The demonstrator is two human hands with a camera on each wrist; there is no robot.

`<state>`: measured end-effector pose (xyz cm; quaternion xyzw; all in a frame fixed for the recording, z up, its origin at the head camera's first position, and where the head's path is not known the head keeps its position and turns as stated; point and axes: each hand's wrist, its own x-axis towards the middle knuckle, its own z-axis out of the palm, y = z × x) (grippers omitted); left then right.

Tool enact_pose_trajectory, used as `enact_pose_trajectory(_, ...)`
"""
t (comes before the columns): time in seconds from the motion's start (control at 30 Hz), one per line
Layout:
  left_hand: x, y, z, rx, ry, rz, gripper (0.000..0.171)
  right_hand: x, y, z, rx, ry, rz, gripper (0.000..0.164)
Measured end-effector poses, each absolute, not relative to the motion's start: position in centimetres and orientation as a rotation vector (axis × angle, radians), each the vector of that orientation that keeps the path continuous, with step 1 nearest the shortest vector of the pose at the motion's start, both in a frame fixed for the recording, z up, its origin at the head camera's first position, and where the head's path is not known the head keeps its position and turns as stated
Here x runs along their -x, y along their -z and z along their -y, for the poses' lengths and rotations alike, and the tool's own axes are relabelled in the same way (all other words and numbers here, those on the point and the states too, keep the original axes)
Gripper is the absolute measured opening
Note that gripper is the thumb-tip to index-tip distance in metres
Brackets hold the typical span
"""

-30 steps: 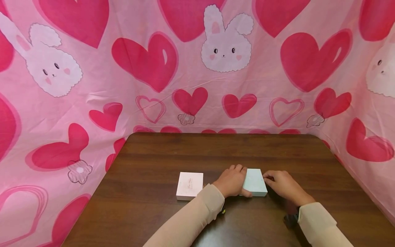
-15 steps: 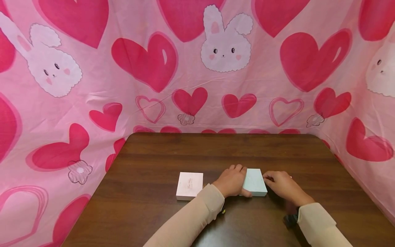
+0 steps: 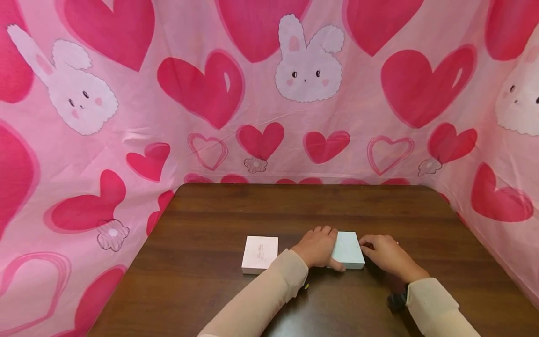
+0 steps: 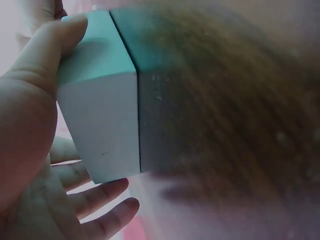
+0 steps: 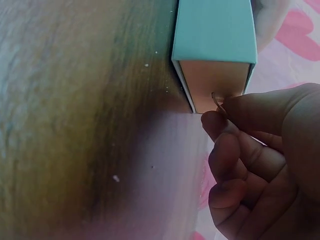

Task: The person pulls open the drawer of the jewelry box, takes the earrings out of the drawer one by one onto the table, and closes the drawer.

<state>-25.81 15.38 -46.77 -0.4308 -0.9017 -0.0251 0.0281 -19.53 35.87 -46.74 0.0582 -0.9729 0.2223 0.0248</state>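
Note:
On the table lies a mint-green drawer-style box (image 3: 348,250), flat and longer than tall. My left hand (image 3: 316,246) grips its left end, with the thumb (image 4: 40,52) on the near side and the fingers (image 4: 102,197) reaching round the far side. At the right end, my right hand (image 3: 385,252) pinches a small ribbon pull tab (image 5: 217,101) between thumb and forefinger. That tab comes out of the pinkish end panel (image 5: 207,80), which sits inside the mint sleeve. The box's contents are hidden.
To the left stands a pale pink box (image 3: 259,252) with small lettering on its lid, partly behind the left sleeve (image 3: 261,297). The brown wooden table (image 3: 210,210) meets a pink curtain (image 3: 261,107) printed with hearts and rabbits at its back and sides.
The head view has shifted slightly, so everything sits a little lower in it. Both hands and the mint box keep the same position relative to each other.

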Motion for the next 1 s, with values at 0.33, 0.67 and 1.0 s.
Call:
enact_pose_trajectory(0.33,26.3,46.7,-15.3,1.255,0.047,2.782,0.120,19.9,46.5,-35.9,-0.212,-0.719,2.986,0.010)
enact_pose_trajectory(0.67,26.9,45.6,-14.7,1.237,0.028,2.788,0.116,20.7,46.6,-36.4,-0.184,-0.717,2.994,0.010)
enact_pose_trajectory(1.0,27.4,43.8,-12.8,1.224,0.080,2.824,0.095,20.2,46.7,-37.0,-0.177,-0.709,2.949,0.011)
